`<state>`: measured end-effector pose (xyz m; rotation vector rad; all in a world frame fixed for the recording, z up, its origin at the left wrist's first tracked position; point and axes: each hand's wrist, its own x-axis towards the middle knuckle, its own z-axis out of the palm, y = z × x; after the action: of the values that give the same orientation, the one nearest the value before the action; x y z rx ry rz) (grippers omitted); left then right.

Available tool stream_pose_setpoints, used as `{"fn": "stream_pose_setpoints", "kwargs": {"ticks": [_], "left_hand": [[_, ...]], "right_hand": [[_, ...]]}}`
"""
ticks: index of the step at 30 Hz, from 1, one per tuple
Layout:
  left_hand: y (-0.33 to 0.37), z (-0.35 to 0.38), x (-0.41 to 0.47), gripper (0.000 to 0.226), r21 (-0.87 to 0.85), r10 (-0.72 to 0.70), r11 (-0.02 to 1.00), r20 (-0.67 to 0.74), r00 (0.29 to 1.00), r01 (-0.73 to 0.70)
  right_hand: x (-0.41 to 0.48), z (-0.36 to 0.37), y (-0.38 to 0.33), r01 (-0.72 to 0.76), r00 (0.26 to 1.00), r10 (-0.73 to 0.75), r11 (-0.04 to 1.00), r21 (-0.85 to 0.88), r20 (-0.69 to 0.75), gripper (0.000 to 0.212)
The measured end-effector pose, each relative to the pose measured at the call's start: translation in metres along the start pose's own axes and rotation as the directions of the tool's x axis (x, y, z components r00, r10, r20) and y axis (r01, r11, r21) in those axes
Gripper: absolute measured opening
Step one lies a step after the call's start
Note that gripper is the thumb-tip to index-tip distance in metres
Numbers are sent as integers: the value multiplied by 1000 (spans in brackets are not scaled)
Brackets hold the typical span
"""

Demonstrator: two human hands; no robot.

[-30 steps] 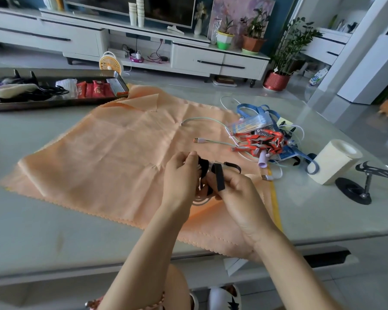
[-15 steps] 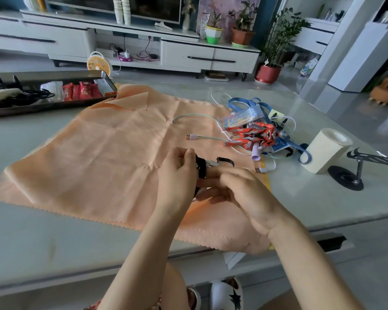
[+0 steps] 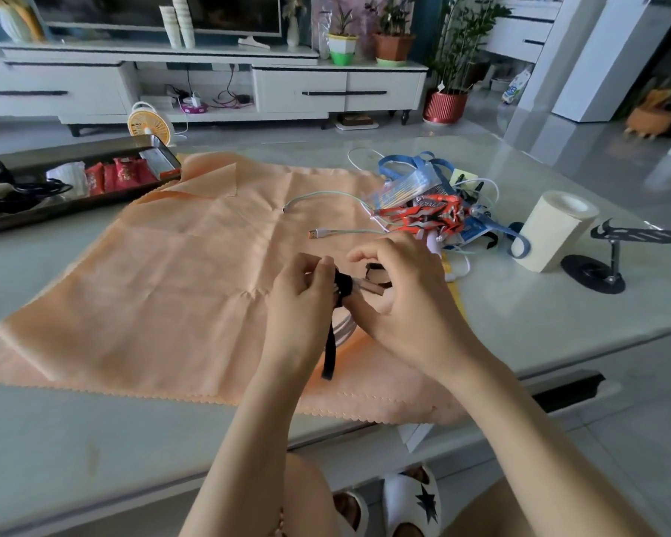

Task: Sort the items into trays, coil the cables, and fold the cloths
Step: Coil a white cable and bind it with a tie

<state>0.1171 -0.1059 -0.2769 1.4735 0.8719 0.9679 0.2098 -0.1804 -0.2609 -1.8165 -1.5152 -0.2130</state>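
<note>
A coiled white cable (image 3: 343, 327) sits between my hands above the orange cloth (image 3: 179, 281), bound by a black strap (image 3: 330, 350) whose loose end hangs down. My left hand (image 3: 303, 304) grips the coil and strap from the left. From the right, my right hand (image 3: 396, 300) pinches the strap at the coil. A pale green USB cable (image 3: 326, 230) lies loose on the cloth behind them. At the left a dark metal tray (image 3: 94, 149) holds red packets, a white pack and black cables.
A heap of blue lanyards, red-and-white packets and white cables (image 3: 430, 207) lies right of the cloth. A cream paper roll (image 3: 554, 230) and a black stand (image 3: 613, 257) are at the right. The table's front edge runs just below the cloth.
The strap that lay across my right fingers now wraps the coil, its end hanging down. My right hand has risen over the coil.
</note>
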Motion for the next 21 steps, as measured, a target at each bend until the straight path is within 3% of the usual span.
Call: {"fn": "stream_pose_setpoints", "kwargs": {"ticks": [4,7,11,15,19,20,21], "left_hand": [[-1,1,-2,27,48,27,998,8,1000,-27],[0,2,-4,27,95,70,993,28,997,-72],[3,3,-4,26,72,101,992,12,995,-102],[5,3,-6,25,32,155,987,-3,988,-154],[1,0,-4,27,22,189,982,-2,982,-189],[1,1,-5,29,5,194,981,15,981,-195],[0,2,-6,29,-3,206,979,33,978,-206]], "right_hand": [[2,-1,7,-127,960,43,947,294,276,13],[4,-1,10,-96,972,27,953,286,235,25],[7,5,9,-212,957,92,870,446,274,28],[11,7,4,-490,864,253,618,615,435,22],[13,1,8,-695,705,334,151,703,625,41],[14,0,9,-700,687,358,91,709,632,38],[15,1,9,-701,679,395,95,707,619,35]]}}
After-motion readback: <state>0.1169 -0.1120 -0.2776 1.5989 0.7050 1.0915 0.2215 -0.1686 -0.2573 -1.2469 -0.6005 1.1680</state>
